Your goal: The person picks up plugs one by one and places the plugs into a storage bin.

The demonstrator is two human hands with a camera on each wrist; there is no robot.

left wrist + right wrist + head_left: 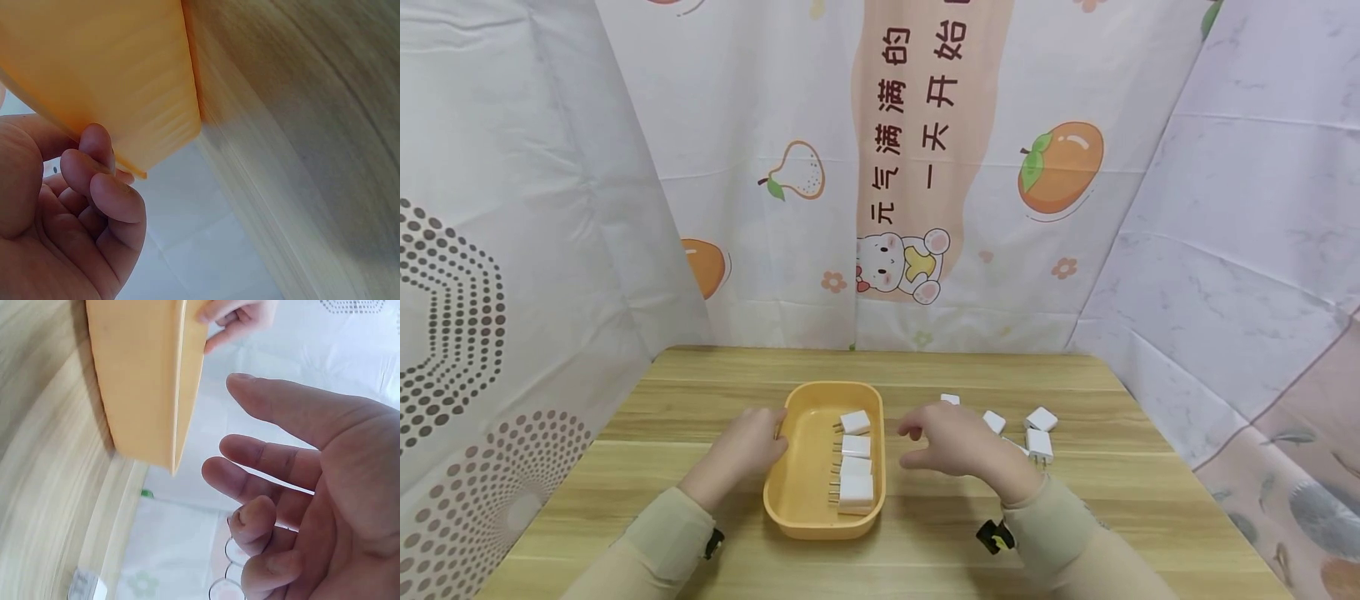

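A yellow plastic basket [801,467] stands on the table. Inside it, several white charger plugs [856,448] lie in a column along the right side, their metal prongs pointing left. My left hand [748,443] pinches the basket's left rim; the left wrist view shows its curled fingers [119,197] against the outer wall. To the right of the basket my right hand [951,437] hovers apart from it, holding nothing, with thumb and index finger spread. More loose white plugs [1039,443] lie beyond and right of that hand, some of them partly hidden by it.
The wooden table [700,392] ends at a printed cloth [760,275] hung along the back. Further cloths hang at the left [550,250] and right [1247,250] sides. Each wrist wears a pale band, with a black strap piece [996,536] showing at the right one.
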